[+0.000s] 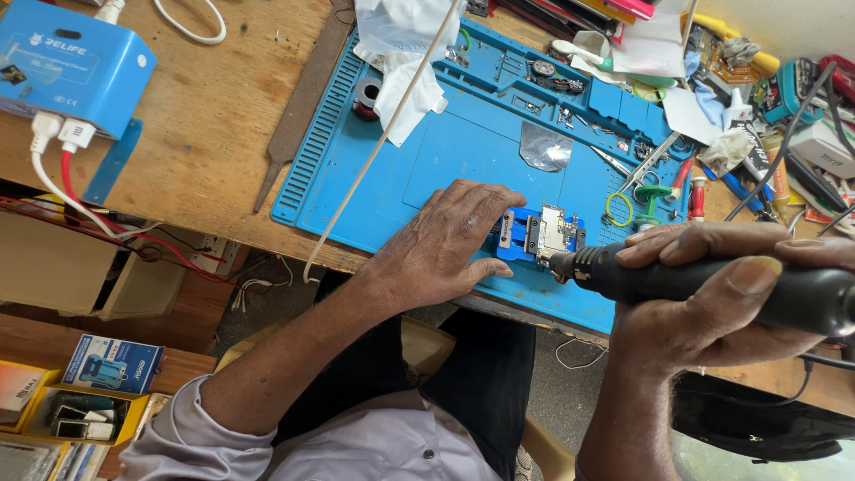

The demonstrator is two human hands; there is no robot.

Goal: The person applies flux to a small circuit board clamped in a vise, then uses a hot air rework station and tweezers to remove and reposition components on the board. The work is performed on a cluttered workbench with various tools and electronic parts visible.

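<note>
My left hand (445, 245) lies flat on the blue work mat (463, 151), its fingers pressed against a small blue clamp fixture (517, 236) that holds a little silver circuit board (554, 230). My right hand (712, 294) grips a black rotary tool (695, 281) like a pen. The tool's tip touches the board's near edge at the fixture.
A blue power box (67, 62) with white and red cables sits at the far left. White cloth (401, 53), tweezers (623, 165), green rings (619, 209), scissors and cluttered tools lie along the mat's far and right sides. A metal file (298, 102) rests on the wooden bench.
</note>
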